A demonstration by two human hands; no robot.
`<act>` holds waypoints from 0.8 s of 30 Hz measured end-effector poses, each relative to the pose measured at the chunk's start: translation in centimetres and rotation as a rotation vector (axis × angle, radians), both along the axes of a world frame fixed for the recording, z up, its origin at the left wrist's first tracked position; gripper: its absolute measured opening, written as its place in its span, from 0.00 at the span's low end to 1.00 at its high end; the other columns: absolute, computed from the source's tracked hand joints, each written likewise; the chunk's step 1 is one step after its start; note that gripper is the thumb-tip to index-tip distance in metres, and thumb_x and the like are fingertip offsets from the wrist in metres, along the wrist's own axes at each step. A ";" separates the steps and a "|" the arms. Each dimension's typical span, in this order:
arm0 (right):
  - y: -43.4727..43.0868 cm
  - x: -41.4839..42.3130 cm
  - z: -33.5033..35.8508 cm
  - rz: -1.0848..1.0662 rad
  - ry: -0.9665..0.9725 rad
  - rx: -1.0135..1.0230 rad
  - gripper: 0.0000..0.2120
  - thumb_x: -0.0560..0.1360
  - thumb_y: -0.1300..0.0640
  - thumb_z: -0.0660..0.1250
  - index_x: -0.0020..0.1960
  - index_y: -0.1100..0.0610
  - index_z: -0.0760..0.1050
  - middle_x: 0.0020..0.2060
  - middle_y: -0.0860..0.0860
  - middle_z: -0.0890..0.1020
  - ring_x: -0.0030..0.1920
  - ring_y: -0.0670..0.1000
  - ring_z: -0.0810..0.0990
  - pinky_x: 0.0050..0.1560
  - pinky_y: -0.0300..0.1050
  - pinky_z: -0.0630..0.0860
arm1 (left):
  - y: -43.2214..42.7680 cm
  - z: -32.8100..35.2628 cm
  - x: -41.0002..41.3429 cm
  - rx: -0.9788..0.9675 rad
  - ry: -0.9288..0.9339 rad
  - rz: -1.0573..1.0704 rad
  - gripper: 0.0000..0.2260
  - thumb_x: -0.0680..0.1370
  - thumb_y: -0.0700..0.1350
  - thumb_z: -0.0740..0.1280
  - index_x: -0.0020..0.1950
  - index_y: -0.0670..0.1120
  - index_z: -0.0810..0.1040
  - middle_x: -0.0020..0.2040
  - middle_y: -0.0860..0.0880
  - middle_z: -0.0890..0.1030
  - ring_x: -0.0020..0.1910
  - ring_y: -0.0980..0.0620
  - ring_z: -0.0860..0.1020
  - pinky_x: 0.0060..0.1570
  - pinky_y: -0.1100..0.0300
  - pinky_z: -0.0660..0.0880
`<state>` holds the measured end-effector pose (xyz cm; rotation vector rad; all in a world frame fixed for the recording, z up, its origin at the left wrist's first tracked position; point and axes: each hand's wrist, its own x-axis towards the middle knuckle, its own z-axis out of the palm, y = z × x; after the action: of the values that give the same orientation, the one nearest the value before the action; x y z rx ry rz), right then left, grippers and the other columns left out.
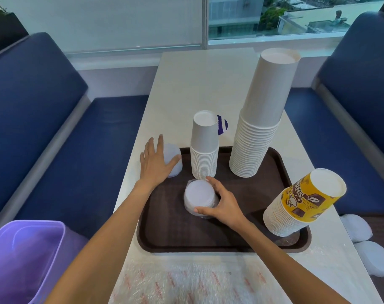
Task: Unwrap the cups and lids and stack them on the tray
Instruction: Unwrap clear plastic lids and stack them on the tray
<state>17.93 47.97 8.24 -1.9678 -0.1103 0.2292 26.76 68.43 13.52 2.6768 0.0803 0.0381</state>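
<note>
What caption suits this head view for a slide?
Right hand grips a lid stack on the brown tray; left hand touches a second lid stack at its left edge.

1. We find the tray (208, 244) on the table (197, 84), with wrap (186, 279) nearer us.
2. On the tray: short cups (204, 150) far left, tall cups (259, 119) far right, leaning cups (303, 200) near right, tray lids (198, 195) just before the short cups.
3. Left lids (173, 156) sit just beside the tray's far left corner.
4. The bin (22, 255) stands left of the table.

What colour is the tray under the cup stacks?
Dark brown tray, clearest in the head view.
</note>
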 end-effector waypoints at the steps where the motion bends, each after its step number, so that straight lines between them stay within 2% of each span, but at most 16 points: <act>1: 0.1 -0.2 0.0 -0.007 -0.001 0.011 0.47 0.61 0.49 0.81 0.73 0.49 0.60 0.68 0.44 0.69 0.66 0.43 0.67 0.69 0.42 0.66 | -0.2 0.2 -0.7 -0.071 -0.081 0.020 0.33 0.79 0.57 0.61 0.78 0.48 0.51 0.78 0.43 0.53 0.76 0.43 0.54 0.72 0.47 0.52; 3: 0.1 -0.5 0.2 -0.029 -0.027 0.010 0.51 0.58 0.47 0.82 0.74 0.49 0.58 0.69 0.43 0.66 0.67 0.42 0.65 0.68 0.39 0.63 | -0.6 0.7 -2.4 -0.204 -0.241 0.028 0.25 0.80 0.51 0.63 0.74 0.45 0.62 0.74 0.43 0.63 0.71 0.46 0.63 0.68 0.54 0.61; 5: 0.1 -0.7 0.2 -0.065 -0.092 -0.031 0.54 0.55 0.44 0.82 0.74 0.51 0.58 0.70 0.45 0.64 0.68 0.43 0.63 0.68 0.40 0.61 | -1.0 1.1 -4.1 -0.294 -0.336 0.005 0.17 0.79 0.45 0.64 0.67 0.43 0.72 0.65 0.44 0.71 0.61 0.47 0.73 0.60 0.60 0.69; 7: 0.3 -1.2 0.2 -0.100 -0.145 -0.060 0.56 0.54 0.42 0.82 0.74 0.53 0.58 0.71 0.47 0.63 0.69 0.44 0.62 0.68 0.41 0.61 | -1.5 1.0 -6.1 -0.419 -0.325 0.007 0.11 0.79 0.42 0.63 0.61 0.43 0.76 0.58 0.46 0.76 0.50 0.51 0.77 0.53 0.63 0.74; 8: 0.5 -1.3 0.2 -0.116 -0.167 -0.070 0.56 0.53 0.41 0.82 0.74 0.53 0.59 0.70 0.48 0.64 0.69 0.45 0.62 0.68 0.41 0.61 | -1.7 0.7 -6.9 -0.503 -0.284 0.023 0.10 0.80 0.41 0.63 0.60 0.43 0.77 0.56 0.46 0.78 0.48 0.54 0.77 0.50 0.66 0.75; 9: 0.6 -1.5 0.2 -0.130 -0.184 -0.082 0.55 0.54 0.41 0.82 0.74 0.53 0.60 0.70 0.48 0.65 0.68 0.45 0.63 0.68 0.41 0.62 | -2.0 0.3 -7.7 -0.587 -0.223 0.051 0.10 0.80 0.42 0.62 0.59 0.43 0.77 0.55 0.47 0.79 0.49 0.56 0.77 0.51 0.67 0.75; 11: 0.8 -1.8 0.3 -0.160 -0.202 -0.087 0.52 0.56 0.42 0.81 0.73 0.54 0.62 0.68 0.49 0.67 0.67 0.47 0.66 0.67 0.45 0.66 | -2.6 -0.6 -8.9 -0.724 -0.082 0.116 0.10 0.82 0.43 0.59 0.59 0.44 0.77 0.53 0.47 0.80 0.52 0.52 0.78 0.56 0.57 0.76; 13: 1.0 -2.0 0.2 -0.186 -0.190 -0.081 0.48 0.59 0.46 0.81 0.73 0.55 0.62 0.66 0.50 0.69 0.65 0.50 0.69 0.66 0.49 0.69 | -3.2 -1.5 -9.8 -0.825 0.054 0.173 0.13 0.82 0.43 0.57 0.62 0.42 0.75 0.55 0.48 0.78 0.57 0.49 0.77 0.58 0.53 0.75; 15: 1.1 -2.2 -0.1 -0.199 -0.170 -0.071 0.46 0.61 0.49 0.81 0.73 0.55 0.63 0.65 0.52 0.71 0.63 0.50 0.71 0.64 0.50 0.71 | -3.8 -2.2 -10.4 -0.857 0.149 0.202 0.15 0.83 0.45 0.55 0.66 0.43 0.73 0.60 0.47 0.77 0.61 0.48 0.75 0.63 0.51 0.73; 17: 1.3 -2.2 -0.4 -0.216 -0.148 -0.050 0.44 0.62 0.51 0.80 0.73 0.55 0.63 0.64 0.53 0.74 0.62 0.49 0.72 0.63 0.46 0.71 | -4.4 -2.7 -10.9 -0.858 0.195 0.214 0.16 0.83 0.48 0.55 0.68 0.46 0.71 0.64 0.47 0.76 0.65 0.49 0.73 0.67 0.48 0.69; 20: 1.4 -2.1 -1.0 -0.234 -0.107 -0.040 0.45 0.62 0.52 0.80 0.73 0.56 0.63 0.64 0.53 0.75 0.63 0.48 0.72 0.62 0.40 0.68 | -5.1 -2.5 -11.3 -0.900 0.215 0.235 0.16 0.83 0.49 0.54 0.68 0.46 0.71 0.62 0.49 0.75 0.65 0.51 0.71 0.67 0.48 0.68; 24: 1.1 -1.9 -1.8 -0.192 -0.087 -0.041 0.42 0.61 0.56 0.81 0.71 0.56 0.66 0.65 0.50 0.75 0.65 0.49 0.72 0.67 0.49 0.70 | -5.5 -2.4 -11.6 -0.881 0.234 0.236 0.18 0.83 0.49 0.53 0.69 0.44 0.69 0.61 0.50 0.73 0.66 0.50 0.70 0.67 0.54 0.67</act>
<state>16.03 49.07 6.45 -2.0145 0.0278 0.0208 15.20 62.91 11.12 1.7704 0.3883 -0.1927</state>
